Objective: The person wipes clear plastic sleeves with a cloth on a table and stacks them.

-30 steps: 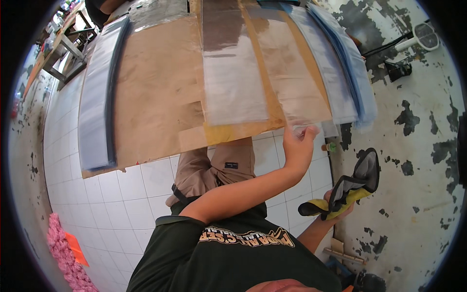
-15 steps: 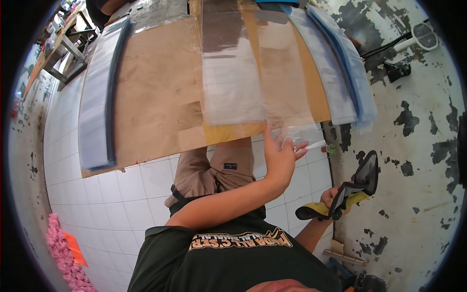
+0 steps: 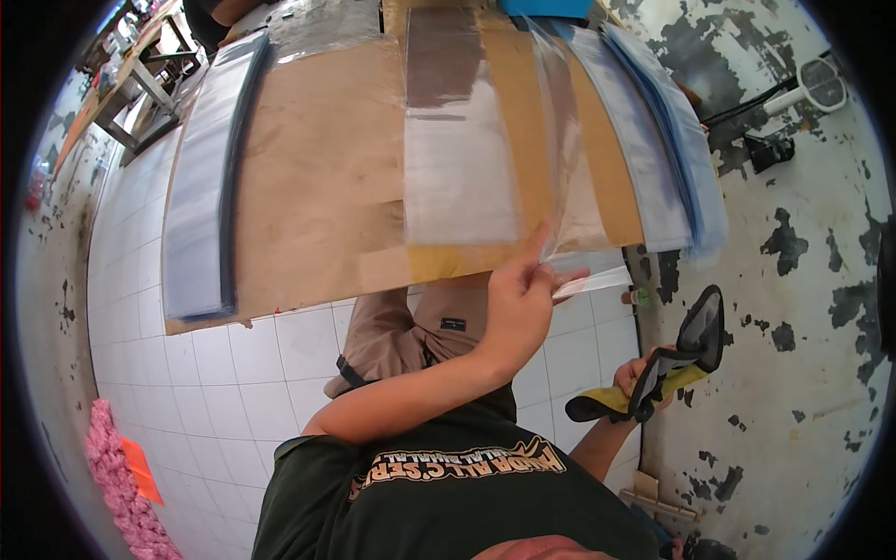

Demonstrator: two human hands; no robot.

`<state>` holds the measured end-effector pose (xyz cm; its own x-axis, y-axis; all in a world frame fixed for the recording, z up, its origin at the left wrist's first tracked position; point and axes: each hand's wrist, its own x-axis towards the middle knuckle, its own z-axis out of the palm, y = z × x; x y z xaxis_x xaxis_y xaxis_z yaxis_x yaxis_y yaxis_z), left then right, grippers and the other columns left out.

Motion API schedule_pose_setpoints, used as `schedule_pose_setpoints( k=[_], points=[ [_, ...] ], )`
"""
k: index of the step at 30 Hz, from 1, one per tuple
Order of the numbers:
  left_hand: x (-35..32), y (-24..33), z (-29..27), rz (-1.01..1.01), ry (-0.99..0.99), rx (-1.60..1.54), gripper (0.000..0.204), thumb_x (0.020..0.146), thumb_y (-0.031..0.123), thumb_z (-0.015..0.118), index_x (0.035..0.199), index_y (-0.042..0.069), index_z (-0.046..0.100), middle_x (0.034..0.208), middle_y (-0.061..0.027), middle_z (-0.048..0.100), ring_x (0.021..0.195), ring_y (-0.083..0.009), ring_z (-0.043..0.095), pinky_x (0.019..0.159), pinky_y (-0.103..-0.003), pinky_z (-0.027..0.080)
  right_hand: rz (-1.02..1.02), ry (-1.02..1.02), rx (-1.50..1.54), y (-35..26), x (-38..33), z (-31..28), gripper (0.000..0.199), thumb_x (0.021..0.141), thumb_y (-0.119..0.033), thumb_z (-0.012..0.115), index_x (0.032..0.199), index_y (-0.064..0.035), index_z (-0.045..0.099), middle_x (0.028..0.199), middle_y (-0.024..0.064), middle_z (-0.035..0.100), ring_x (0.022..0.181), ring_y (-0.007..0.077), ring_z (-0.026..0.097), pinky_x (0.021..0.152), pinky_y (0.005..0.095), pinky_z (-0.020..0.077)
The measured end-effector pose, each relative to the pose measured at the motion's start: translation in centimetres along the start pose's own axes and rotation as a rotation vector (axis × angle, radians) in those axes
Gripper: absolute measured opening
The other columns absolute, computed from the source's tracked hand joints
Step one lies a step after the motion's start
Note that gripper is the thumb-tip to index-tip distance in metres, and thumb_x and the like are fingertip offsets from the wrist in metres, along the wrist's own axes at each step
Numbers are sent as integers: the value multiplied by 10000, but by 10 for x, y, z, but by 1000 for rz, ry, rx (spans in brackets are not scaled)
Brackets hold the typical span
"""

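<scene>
Head view, left hand: the left hand [image 3: 521, 303] is in the middle of the frame, a bit to the right. Its fingers are pinching the near end of a clear plastic bag [image 3: 569, 201].
Head view, the bag: it is long and see-through. It lies on the brown board [image 3: 317, 177], and its near end sticks out over the board's edge, where the hand has it.
Head view, right hand: the right hand [image 3: 644, 378] is at the lower right. It is closed around a black and yellow glove [image 3: 677, 359], away from the board.
Head view, other bags: one flat clear bag [image 3: 457, 159] lies just left of the held one. A bluish stack of bags [image 3: 672, 159] sits at the upper right. A grey stack of bags [image 3: 201, 205] sits at the left.
Step now: it looks like the hand is picking one bag off the board.
Next move needs: I think the pinch must stay tight, since the bag is thin and slippery. The pull should be slow and straight, so the bags beside it do not slide too.
Floor: white tiles [image 3: 233, 373] at the lower left.
</scene>
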<state>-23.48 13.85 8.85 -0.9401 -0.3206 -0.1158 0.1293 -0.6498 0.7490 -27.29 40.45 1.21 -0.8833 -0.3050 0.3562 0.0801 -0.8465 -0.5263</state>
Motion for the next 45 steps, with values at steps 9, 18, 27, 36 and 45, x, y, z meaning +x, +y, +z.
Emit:
schedule_pose_setpoints(
  k=[9, 18, 27, 36, 45],
  points=[
    [-3, 48, -33, -42, 7, -419, 616, 966, -24, 410, 1520, 92, 167, 1438, -258, 371, 1153, -346, 585, 931, -312, 546, 47, 16, -72, 11, 11, 9, 457, 942, -286, 395, 1284, 4, 478, 937, 157, 603, 428, 223, 539, 363, 318, 458],
    [-42, 96, -66, -129, -78, -313, 583, 971, -29, 403, 1512, 90, 220, 1447, -262, 377, 1171, -396, 568, 946, -331, 531, 132, 86, 24, 37, 22, 25, 457, 922, -309, 438, 1265, -13, 503, 955, 147, 614, 448, 197, 532, 357, 301, 420],
    [-98, 99, -124, 43, 144, -256, 602, 961, -33, 431, 1510, 71, 207, 1416, -280, 413, 1108, -377, 614, 858, -332, 582, 260, -80, 111, 58, 37, 29, 488, 935, -308, 421, 1324, -18, 477, 1167, 118, 590, 659, 215, 623, 465, 326, 481],
    [-95, 110, -196, 190, 336, -65, 612, 968, 19, 449, 1515, 66, 177, 1396, -295, 426, 1033, -339, 658, 791, -310, 599, -190, 128, -1338, 94, 80, 90, 404, 966, -243, 517, 1230, 61, 549, 1136, 138, 621, 968, 227, 619, 857, 352, 504],
    [-91, 101, -200, 440, 442, -707, 498, 1010, 341, 432, 1448, 134, 317, 1460, -159, 381, 1391, -324, 306, 1151, -543, 230, 542, -581, -137, 193, 210, 181, 559, 1008, -385, 374, 1419, -7, 347, 1414, 165, 432, 1293, 316, 453, 1086, 441, 367]
  ],
)
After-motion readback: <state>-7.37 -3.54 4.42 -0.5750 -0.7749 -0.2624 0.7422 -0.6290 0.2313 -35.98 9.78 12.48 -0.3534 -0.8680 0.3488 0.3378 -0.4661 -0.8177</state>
